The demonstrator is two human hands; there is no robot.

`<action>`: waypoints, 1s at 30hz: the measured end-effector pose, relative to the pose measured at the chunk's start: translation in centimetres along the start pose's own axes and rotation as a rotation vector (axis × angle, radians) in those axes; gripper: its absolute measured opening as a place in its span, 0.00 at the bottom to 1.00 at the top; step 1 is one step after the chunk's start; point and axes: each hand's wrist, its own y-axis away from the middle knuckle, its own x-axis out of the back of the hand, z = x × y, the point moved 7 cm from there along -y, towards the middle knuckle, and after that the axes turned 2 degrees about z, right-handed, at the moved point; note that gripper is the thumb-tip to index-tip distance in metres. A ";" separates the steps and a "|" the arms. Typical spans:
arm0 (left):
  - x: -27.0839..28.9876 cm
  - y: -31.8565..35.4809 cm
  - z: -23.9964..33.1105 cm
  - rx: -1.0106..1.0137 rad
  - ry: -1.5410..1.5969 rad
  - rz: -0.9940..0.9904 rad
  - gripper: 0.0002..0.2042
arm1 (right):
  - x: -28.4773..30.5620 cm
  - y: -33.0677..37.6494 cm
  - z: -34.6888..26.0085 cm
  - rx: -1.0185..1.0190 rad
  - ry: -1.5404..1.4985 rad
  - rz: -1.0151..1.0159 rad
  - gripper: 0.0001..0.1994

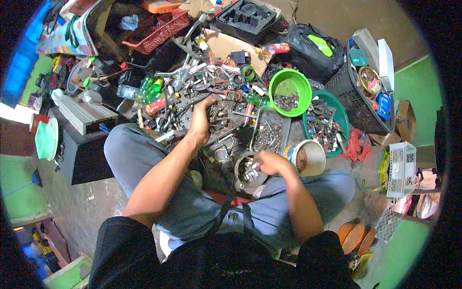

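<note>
My left hand (pixel 204 115) reaches into a wide heap of mixed metal parts (pixel 222 124), among bolts, brackets and dark fittings. Its fingertips blend into the heap, so their grip cannot be made out. My right hand (pixel 272 163) is over the right rim of a round tin (pixel 250 182) between my legs, with its fingers curled down. Pale, short metal pieces lie in that tin. Whatever the right fingers pinch is too small to name. Just right of this hand, a white bucket (pixel 310 158) leans on its side. Behind it stands a clear tray (pixel 271 130) of screws and bolts.
A bright green basin (pixel 290 92) and a dark green basin (pixel 326 123) hold small metal parts. Plastic bottles (pixel 150 91) lie at the heap's left. A black crate (pixel 368 91) stands right, a black box (pixel 79 147) left, a red basket (pixel 159 32) at the back.
</note>
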 end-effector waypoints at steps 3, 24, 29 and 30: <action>-1.3 1.1 0.5 -0.022 -0.012 0.032 0.14 | -3.8 -2.9 2.4 -0.108 0.078 -0.016 0.13; -4.4 2.7 -2.0 0.138 0.121 -0.165 0.18 | 13.2 4.3 -8.1 0.179 -0.356 0.886 0.10; -5.2 3.3 -2.9 0.183 0.043 -0.263 0.20 | 14.0 6.3 -11.0 0.377 -0.390 0.903 0.12; -5.1 3.0 -3.2 0.162 0.020 -0.298 0.20 | 13.9 6.4 -11.3 0.427 -0.313 0.933 0.14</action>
